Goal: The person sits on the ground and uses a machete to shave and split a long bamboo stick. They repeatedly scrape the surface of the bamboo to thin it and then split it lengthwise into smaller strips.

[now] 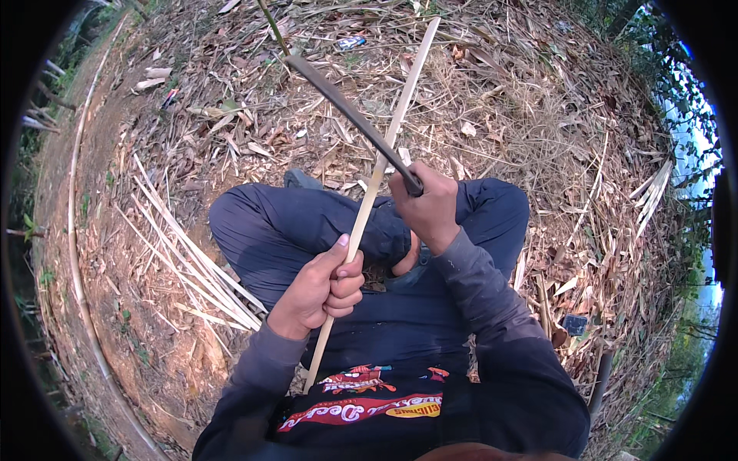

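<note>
Pale strip (374,184) slanted over the crossed legs (246,223), the fingers of the left hand (319,296) clenched around it. Above the legs, the right hand's (428,203) fingers grasped a dark blade (346,113) by its end, the blade crossing the strip. Left of the legs lay more pale slats (206,269).

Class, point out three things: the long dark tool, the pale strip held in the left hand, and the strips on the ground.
Long dark tool (346,110), head view: middle of its length.
Pale strip (370,190), head view: bare stretch near its middle.
Strips on the ground (217,282), head view: middle of the bundle.
</note>
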Tool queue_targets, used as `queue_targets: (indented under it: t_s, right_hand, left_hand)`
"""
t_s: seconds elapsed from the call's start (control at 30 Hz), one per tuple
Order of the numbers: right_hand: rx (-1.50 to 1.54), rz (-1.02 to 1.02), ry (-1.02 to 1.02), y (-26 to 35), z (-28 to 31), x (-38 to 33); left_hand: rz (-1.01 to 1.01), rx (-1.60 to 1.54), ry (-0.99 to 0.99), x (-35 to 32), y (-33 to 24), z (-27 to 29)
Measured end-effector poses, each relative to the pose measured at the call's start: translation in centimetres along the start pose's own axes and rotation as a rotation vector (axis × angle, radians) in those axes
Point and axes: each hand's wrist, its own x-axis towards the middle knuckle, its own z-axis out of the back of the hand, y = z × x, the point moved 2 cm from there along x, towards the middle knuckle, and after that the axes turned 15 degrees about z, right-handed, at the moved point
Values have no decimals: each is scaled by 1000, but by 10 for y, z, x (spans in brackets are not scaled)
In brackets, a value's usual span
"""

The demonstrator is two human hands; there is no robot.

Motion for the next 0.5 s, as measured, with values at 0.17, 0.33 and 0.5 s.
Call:
queue_targets:
  t_s: [0.17,0.33,0.5]
  right_hand:
    - [-227,466,24,13,8,4]
    - [-168,116,-9,-29,0,4]
    - [-298,483,-59,-32,14,14]
  left_hand:
    - [-22,29,-33,-1,4,4]
    - [-20,48,-73,1,-1,-2]
    - [47,50,-60,-8,5,-6]
